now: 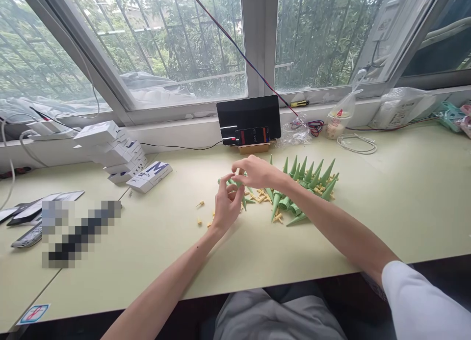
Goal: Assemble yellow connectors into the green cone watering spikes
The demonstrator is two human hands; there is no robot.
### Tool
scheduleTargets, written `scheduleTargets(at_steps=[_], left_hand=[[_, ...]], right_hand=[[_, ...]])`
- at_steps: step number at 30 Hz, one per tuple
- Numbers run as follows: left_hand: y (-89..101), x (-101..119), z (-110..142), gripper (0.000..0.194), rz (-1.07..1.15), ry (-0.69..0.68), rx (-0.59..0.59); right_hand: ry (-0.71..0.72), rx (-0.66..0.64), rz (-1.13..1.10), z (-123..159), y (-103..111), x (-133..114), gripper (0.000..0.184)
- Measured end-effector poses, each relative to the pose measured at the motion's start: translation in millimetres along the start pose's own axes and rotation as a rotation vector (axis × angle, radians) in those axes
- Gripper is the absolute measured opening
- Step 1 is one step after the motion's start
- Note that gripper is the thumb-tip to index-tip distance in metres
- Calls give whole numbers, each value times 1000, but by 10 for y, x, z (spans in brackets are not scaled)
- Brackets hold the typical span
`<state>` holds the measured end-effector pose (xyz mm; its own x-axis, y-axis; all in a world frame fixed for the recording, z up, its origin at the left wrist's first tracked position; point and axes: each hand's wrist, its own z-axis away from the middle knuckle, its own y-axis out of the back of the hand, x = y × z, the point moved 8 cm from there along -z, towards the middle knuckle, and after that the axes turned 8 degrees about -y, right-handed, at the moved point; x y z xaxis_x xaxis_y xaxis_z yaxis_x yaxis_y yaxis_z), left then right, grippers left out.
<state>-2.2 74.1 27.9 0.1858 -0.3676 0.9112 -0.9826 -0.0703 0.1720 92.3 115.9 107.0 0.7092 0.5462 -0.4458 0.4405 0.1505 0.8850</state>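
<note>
My left hand (227, 202) is raised over the pale green table (147, 242), its fingers pinched on a green cone piece (235, 183). Just above it, my right hand (257, 170) closes its fingertips on the same green piece from the other side. To the right lies a heap of green cones (307, 183), many standing point-up, some lying flat. Small yellow pegs (263, 196) are scattered between the heap and my hands, and a few more (200, 203) lie to the left.
A phone (253, 135) leans on a wooden stand in front of a dark tablet (248, 115) at the back. White boxes (110, 151) are stacked at the left. A bagged cup (336, 121), a coiled cable (356, 143) and plastic bags sit along the windowsill.
</note>
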Motion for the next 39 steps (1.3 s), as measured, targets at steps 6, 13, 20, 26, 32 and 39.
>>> scheduleTargets(at_steps=[6, 13, 20, 26, 32, 39], left_hand=[[32, -28, -54, 34, 65, 48, 7], [192, -96, -95, 29, 191, 115, 181], [213, -102, -86, 27, 178, 126, 198], [199, -158, -93, 28, 214, 142, 178], [195, -302, -93, 31, 326, 260, 177], [182, -334, -103, 34, 383, 292, 170]], right_hand=[[-53, -45, 68, -20, 3, 128, 27], [-36, -299, 222, -7, -259, 161, 19], [143, -440, 226, -13, -618, 98, 20], [206, -400, 170, -27, -641, 88, 19], [200, -382, 147, -34, -680, 62, 19], [177, -425, 232, 43, -712, -17, 21]])
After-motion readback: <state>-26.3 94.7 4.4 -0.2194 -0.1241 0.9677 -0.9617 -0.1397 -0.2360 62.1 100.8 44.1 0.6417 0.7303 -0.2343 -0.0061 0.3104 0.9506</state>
